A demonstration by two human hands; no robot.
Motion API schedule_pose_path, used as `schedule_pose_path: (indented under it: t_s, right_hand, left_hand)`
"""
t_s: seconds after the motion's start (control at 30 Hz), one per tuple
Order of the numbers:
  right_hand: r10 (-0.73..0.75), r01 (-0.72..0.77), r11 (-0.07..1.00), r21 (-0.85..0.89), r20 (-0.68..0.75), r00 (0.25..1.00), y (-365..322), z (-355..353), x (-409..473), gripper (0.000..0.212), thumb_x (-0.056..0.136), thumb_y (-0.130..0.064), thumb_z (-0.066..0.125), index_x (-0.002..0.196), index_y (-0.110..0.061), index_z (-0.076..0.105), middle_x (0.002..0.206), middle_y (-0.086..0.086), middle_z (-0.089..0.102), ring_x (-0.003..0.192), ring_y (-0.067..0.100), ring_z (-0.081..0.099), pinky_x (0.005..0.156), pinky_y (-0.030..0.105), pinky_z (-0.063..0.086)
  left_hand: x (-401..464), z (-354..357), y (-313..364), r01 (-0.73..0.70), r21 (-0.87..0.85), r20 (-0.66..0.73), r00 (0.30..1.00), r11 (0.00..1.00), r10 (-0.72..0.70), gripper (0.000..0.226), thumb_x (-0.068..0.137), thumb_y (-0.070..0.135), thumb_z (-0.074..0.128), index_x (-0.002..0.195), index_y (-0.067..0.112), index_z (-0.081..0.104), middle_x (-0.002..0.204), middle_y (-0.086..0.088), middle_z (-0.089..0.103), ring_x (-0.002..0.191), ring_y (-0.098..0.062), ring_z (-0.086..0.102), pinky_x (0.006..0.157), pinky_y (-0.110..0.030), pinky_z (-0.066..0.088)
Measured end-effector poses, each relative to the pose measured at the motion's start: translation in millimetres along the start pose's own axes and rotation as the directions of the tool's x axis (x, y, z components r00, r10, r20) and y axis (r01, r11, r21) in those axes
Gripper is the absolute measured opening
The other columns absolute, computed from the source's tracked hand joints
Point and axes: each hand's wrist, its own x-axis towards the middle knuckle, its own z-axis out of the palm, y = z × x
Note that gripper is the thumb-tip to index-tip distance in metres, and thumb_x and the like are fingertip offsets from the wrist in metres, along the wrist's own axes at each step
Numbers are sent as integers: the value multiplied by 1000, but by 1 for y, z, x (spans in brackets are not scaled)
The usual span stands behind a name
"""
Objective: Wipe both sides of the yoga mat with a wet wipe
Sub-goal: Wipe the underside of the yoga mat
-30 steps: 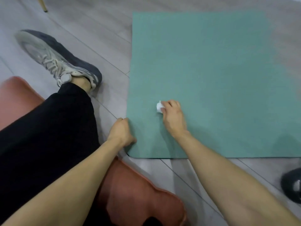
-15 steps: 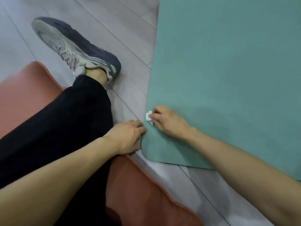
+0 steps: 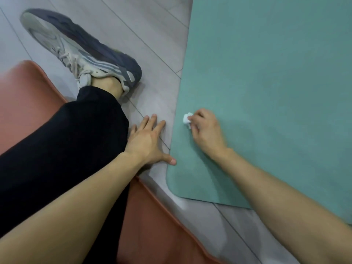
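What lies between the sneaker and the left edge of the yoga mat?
In the head view, only bare grey floor lies between the sneaker and the yoga mat; nothing else sits there.

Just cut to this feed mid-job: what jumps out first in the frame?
The green yoga mat fills the right half, lying flat on the grey floor. Near its left edge the right hand presses a bunched white wet wipe onto it. The left hand lies spread on the floor beside the mat, its thumb at the mat's edge, with a grey sneaker beyond at upper left.
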Motion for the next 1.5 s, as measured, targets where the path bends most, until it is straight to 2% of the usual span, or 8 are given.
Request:
schedule_pose_path:
  t_s: [0.4, 0.57, 0.73, 0.9, 1.07, 1.23, 1.4, 1.5]
  right_hand:
    - [-379, 401, 916, 15, 360, 852, -13, -3, -6, 27, 102, -27, 53, 105, -8, 72, 98, 12, 55, 92, 31, 55, 75, 42, 47]
    - [252, -258, 945, -203, -56, 966, 24, -7, 68, 20, 96, -12, 58, 101, -5, 77, 96, 17, 56, 99, 40, 56, 78, 42, 49]
    - [-409, 445, 895, -17, 365, 836, -12, 14, 33, 27, 98, -23, 53, 104, -8, 75, 96, 11, 57, 95, 29, 53, 78, 39, 45]
    - [196, -194, 968, -158, -5, 981, 18, 4, 85, 24, 96, -16, 57, 104, -8, 79, 98, 14, 56, 101, 36, 55, 84, 46, 52]
    - [-387, 450, 888, -96, 375, 842, 5, 16, 61, 23, 98, -26, 55, 102, -13, 74, 95, 7, 56, 96, 27, 53, 72, 38, 44]
    - [204, -203, 942, -267, -24, 979, 34, -3, 103, 22, 95, -14, 57, 97, -12, 79, 96, 13, 59, 101, 36, 54, 79, 42, 50]
    - [-470, 503, 863, 46, 433, 769, -9, -4, 12, 17, 96, -22, 58, 95, -13, 72, 91, 8, 56, 88, 29, 54, 73, 38, 43]
    - [-65, 107, 969, -224, 187, 980, 45, -19, 74, 30, 97, -34, 53, 99, -12, 73, 100, 13, 60, 94, 34, 60, 79, 39, 47]
  left_hand:
    - [-2, -6, 9, 21, 41, -2, 1000, 999, -21, 155, 46, 97, 73, 169, 31, 6, 178, -3, -7, 164, -27, -5, 128, -61, 14]
    - [-1, -7, 8, 16, 22, 6, 1000, 1000, -16, 157, 42, 95, 76, 168, 30, 9, 178, -4, -4, 164, -29, -4, 128, -62, 15]
    - [0, -4, 8, 24, 3, -21, 1000, 1000, -24, 156, 40, 95, 76, 167, 32, 12, 178, -2, -3, 164, -27, -3, 128, -61, 15]
    - [1, -5, 6, 23, -26, -16, 1000, 999, -23, 158, 37, 94, 78, 167, 31, 15, 178, -2, -1, 164, -27, -1, 128, -62, 15]
    - [0, -4, 6, 27, -26, -42, 999, 999, -28, 157, 38, 95, 77, 167, 31, 15, 178, -1, 0, 164, -25, 0, 129, -60, 15]
    - [1, -5, 6, 20, -35, -18, 1000, 999, -21, 157, 34, 95, 77, 166, 32, 19, 178, -1, 2, 164, -26, 1, 128, -62, 16]
    - [2, -1, 6, 33, -17, -38, 999, 999, -33, 157, 33, 98, 73, 166, 33, 18, 178, 1, 2, 164, -24, 2, 129, -59, 17]
    - [4, -2, 6, 11, -12, -30, 999, 1000, -11, 160, 28, 101, 68, 165, 33, 21, 178, 0, 5, 164, -26, 4, 128, -60, 19]
